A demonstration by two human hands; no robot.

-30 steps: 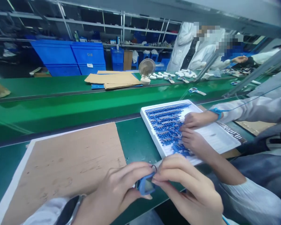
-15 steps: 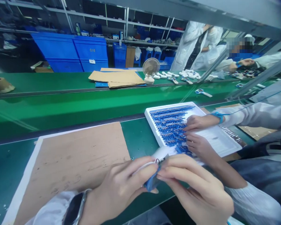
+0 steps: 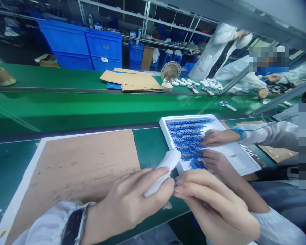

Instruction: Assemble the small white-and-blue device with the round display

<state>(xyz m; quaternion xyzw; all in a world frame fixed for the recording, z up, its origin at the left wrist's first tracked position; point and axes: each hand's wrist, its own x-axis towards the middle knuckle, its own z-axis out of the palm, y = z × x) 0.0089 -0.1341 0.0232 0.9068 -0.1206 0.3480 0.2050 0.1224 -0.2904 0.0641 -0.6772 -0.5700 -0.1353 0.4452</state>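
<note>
My left hand [image 3: 130, 195] is wrapped round a white curved plastic housing [image 3: 172, 160], whose rounded end sticks up past the fingers. Close beside it, my right hand [image 3: 214, 204] pinches with thumb and fingertips at the edge of the housing; a bit of blue shows at the pinch, but most of it is hidden. Just beyond my hands lies a white foam tray [image 3: 234, 160] with rows of small blue parts [image 3: 186, 136]. A co-worker's two hands [image 3: 216, 160] reach into that tray from the right.
A brown cardboard sheet [image 3: 89, 163] covers the bench on the left. Across the green conveyor [image 3: 104, 109] stand a small fan [image 3: 170, 72], flat cardboard pieces [image 3: 132, 81] and several white housings [image 3: 210, 83]. Blue bins [image 3: 104, 46] are stacked behind. A metal bar [image 3: 236, 80] slants at upper right.
My left hand has turned the white housing so that its outer shell shows more and the blue part inside shows less. My right hand stays pinched beside it. The view has tilted slightly.
</note>
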